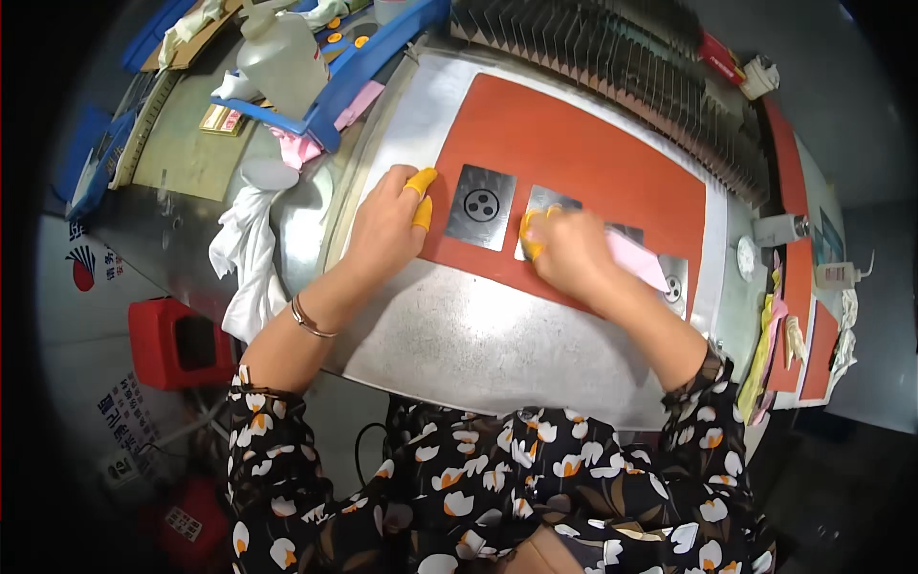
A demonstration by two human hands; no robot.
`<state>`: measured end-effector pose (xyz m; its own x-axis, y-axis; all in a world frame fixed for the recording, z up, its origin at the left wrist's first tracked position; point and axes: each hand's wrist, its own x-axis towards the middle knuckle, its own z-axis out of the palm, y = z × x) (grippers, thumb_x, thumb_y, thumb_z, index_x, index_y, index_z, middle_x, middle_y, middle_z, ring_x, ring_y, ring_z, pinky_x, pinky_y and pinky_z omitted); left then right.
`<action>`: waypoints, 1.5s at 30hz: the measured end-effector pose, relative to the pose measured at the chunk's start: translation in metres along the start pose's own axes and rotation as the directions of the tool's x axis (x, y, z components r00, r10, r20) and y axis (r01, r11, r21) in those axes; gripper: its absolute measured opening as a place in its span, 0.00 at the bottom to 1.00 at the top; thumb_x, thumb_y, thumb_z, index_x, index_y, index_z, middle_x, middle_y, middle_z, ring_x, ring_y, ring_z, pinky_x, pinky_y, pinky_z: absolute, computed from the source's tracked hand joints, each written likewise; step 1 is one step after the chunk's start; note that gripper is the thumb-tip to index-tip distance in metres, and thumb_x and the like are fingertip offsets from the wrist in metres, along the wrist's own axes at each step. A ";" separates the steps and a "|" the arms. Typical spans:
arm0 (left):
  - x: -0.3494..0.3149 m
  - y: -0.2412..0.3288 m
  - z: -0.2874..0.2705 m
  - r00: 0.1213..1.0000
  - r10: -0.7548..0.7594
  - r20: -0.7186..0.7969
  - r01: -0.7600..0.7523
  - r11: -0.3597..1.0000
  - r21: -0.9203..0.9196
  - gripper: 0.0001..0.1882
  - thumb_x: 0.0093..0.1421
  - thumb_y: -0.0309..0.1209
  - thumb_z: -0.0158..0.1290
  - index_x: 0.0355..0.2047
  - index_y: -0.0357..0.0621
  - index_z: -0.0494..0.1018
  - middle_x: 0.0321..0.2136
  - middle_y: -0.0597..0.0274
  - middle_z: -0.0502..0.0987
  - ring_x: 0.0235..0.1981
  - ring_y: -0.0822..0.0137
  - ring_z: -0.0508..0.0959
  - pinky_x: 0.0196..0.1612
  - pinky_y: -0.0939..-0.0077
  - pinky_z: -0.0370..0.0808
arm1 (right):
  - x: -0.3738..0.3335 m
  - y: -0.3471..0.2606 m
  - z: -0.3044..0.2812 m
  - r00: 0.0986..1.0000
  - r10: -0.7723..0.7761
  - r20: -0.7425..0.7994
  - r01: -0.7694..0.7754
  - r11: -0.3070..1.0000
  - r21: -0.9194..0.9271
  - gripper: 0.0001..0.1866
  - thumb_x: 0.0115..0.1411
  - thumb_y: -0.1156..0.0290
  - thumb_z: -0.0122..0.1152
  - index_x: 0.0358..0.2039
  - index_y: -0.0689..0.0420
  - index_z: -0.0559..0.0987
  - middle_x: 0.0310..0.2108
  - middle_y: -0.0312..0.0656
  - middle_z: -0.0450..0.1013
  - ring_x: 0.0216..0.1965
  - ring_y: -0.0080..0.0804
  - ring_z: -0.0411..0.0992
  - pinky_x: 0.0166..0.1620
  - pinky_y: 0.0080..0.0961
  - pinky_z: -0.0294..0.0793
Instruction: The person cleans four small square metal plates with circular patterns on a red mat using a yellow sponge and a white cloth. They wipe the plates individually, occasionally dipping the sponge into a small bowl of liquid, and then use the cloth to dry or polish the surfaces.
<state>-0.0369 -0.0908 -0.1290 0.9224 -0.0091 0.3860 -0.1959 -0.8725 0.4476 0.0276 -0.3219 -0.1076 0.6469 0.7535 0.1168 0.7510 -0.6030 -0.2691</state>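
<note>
My left hand rests at the left edge of an orange-red mat, with yellow finger cots on its thumb and forefinger. Those two are apart, with nothing between them. A square metal plate with a dark round emblem lies on the mat just to its right. My right hand, also in yellow finger cots, is curled round a pink cloth over a second metal plate, hiding much of it. Two more plates lie to its right: one mostly covered by the cloth, the other partly.
A long row of upright thin plates stands along the bench's far side. At the far left are a blue tray, a translucent bottle and a white cloth. A red stool stands below left; small bottles and gloves sit right.
</note>
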 end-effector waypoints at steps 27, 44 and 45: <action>-0.003 -0.006 0.008 1.000 0.022 -0.017 -0.023 0.999 -0.029 0.17 0.51 0.21 0.50 0.44 0.38 0.68 0.40 0.53 0.69 0.37 0.52 0.72 0.36 0.66 0.71 | -0.055 -0.004 -0.030 0.989 -0.080 0.121 0.046 0.964 0.261 0.04 0.50 0.75 0.57 0.25 0.61 0.74 0.22 0.52 0.72 0.24 0.49 0.72 0.29 0.40 0.71; -0.007 -0.004 0.008 1.000 0.010 -0.002 -0.009 0.999 0.037 0.16 0.53 0.21 0.47 0.44 0.37 0.68 0.40 0.53 0.69 0.37 0.52 0.72 0.38 0.67 0.71 | -0.006 0.012 0.001 0.998 -0.043 -0.036 0.050 0.979 0.196 0.05 0.52 0.72 0.56 0.25 0.61 0.73 0.21 0.51 0.72 0.24 0.51 0.71 0.27 0.44 0.68; -0.007 -0.007 0.009 1.000 0.018 -0.007 -0.018 0.999 0.028 0.16 0.53 0.21 0.48 0.44 0.36 0.68 0.41 0.53 0.69 0.37 0.52 0.72 0.38 0.67 0.71 | -0.008 0.011 -0.001 0.999 -0.032 -0.039 0.038 0.981 0.188 0.06 0.52 0.72 0.56 0.24 0.61 0.73 0.21 0.51 0.72 0.24 0.51 0.71 0.27 0.44 0.68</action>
<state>-0.0394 -0.0888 -0.1419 0.9163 -0.0216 0.3999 -0.2031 -0.8857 0.4175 0.0308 -0.3342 -0.1107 0.6275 0.7615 0.1622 0.7370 -0.5137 -0.4393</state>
